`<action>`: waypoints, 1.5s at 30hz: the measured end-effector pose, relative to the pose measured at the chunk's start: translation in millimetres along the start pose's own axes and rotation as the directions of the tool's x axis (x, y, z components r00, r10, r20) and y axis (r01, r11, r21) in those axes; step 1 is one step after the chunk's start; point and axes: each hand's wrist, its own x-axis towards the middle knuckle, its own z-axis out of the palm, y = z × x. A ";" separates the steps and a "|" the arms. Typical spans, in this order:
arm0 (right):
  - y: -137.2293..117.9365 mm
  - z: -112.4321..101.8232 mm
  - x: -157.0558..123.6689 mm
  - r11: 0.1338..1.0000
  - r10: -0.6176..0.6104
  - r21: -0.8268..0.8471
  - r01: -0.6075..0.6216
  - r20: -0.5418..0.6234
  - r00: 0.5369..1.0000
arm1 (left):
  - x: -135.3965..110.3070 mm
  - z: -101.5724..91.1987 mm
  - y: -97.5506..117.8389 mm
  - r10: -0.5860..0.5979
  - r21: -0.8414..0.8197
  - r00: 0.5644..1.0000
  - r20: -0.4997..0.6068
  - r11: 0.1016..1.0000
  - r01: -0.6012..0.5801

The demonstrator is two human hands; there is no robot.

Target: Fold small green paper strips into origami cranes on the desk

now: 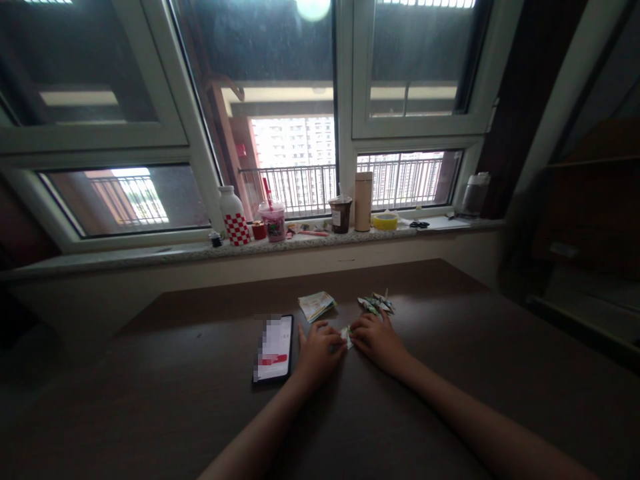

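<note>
Between my two hands lies a small folded piece of patterned paper [348,337] on the dark table. The fingers of my left hand [320,350] are closed on its left side. My right hand [379,341] pinches it from the right, covering much of it. Just beyond my right hand sits a small heap of folded paper pieces [376,304], white and green with pointed ends. A stack of printed paper sheets [317,306] rests past my left hand. Left of that hand, a phone [275,350] lies with its screen lit.
The brown table [200,413] reaches toward a window sill [185,252]. Along the sill stand a checkered bottle [235,217], a pink drink cup [273,221], a dark drink cup [341,215], a tan flask [363,202] and a roll of yellow tape [385,221].
</note>
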 end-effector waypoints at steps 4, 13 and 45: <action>-1.2 0.5 0.6 1.000 0.007 -0.017 -0.007 0.004 1.000 | 0.0 0.3 -0.5 -0.016 -0.002 1.000 0.007 1.000 0.016; 1.7 -1.1 2.3 0.998 0.032 0.047 -0.035 0.063 0.998 | 10.7 8.7 -2.4 -0.106 0.007 0.994 -0.035 0.994 0.106; 20.3 -0.1 12.3 0.960 0.141 0.224 -0.167 0.127 0.982 | 21.2 13.9 11.4 -0.278 -0.039 0.958 -0.070 0.960 0.276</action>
